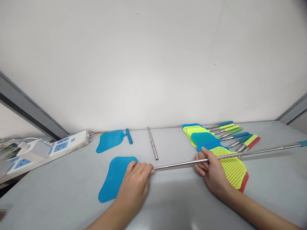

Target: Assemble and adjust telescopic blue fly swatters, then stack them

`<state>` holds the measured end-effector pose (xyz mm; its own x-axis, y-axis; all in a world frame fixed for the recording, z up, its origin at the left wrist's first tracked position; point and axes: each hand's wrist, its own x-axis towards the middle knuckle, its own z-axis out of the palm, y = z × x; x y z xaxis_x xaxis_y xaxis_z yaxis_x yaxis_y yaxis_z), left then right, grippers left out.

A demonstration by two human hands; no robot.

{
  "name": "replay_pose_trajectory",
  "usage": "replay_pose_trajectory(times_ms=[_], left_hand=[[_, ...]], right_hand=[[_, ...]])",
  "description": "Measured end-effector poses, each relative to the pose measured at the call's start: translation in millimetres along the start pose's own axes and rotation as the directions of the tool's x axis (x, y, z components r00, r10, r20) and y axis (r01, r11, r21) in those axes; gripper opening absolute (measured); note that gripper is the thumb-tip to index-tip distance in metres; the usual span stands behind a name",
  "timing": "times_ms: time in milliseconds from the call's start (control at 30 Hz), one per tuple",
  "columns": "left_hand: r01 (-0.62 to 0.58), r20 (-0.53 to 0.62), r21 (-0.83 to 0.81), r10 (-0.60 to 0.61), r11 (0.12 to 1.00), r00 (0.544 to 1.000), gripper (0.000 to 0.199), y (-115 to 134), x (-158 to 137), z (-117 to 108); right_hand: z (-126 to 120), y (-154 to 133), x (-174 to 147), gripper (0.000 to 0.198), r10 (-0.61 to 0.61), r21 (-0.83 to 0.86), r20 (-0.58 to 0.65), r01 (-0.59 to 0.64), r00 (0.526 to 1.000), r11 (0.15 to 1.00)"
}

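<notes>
Grey tabletop against white wall

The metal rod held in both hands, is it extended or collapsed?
Extended: the metal rod runs long and thin from the left hand, past the right hand, to a blue handle.
</notes>
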<state>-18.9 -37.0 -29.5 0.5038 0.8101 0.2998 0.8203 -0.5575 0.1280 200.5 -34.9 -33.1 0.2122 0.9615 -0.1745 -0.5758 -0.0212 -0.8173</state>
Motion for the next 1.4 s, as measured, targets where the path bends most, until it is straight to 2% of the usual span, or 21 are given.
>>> replay_pose_trajectory(times_ms=[167,367,633,767,1133,1400], left_hand=[[0.051,0.025,-0.026,-0.051,0.998,0.998,0.024,1.0,-2.6,-0.2],[0.084,0.058,-0.045,-0.081,0.995,0.995,0.027,-0.2,-2.1,-2.3],[0.066,-0.030,-0.065,-0.068,0.996,0.997,0.025,-2.6,-4.6,-3.9],[0.066,-0.045,-0.065,-0.069,0.996,0.997,0.025,-2.9,-5.5,-3.8],[0.092,0.033,-0.101,-0.089,0.991,0.995,0.027,-1.0,-3.8,-4.7],[0.112,0.116,-0.159,-0.094,0.981,0.989,0.029,-0.9,-2.8,-5.3]], right_hand=[[-4.0,1.0,1.0,0.045,0.041,-0.074,0.108,-0.033,0.993,0.997],[-9.9,3.3,2.6,0.047,0.111,-0.252,0.279,-0.039,0.954,0.967],[-14.2,1.4,0.4,0.047,0.181,-0.352,0.426,-0.022,0.886,0.936],[-14.1,-0.3,-1.2,0.047,0.201,-0.372,0.459,-0.019,0.865,0.928],[-14.7,-2.1,-3.9,0.044,0.198,-0.455,0.503,0.063,0.841,0.888],[-15.8,-6.3,-6.5,0.044,0.204,-0.573,0.523,0.164,0.827,0.803]])
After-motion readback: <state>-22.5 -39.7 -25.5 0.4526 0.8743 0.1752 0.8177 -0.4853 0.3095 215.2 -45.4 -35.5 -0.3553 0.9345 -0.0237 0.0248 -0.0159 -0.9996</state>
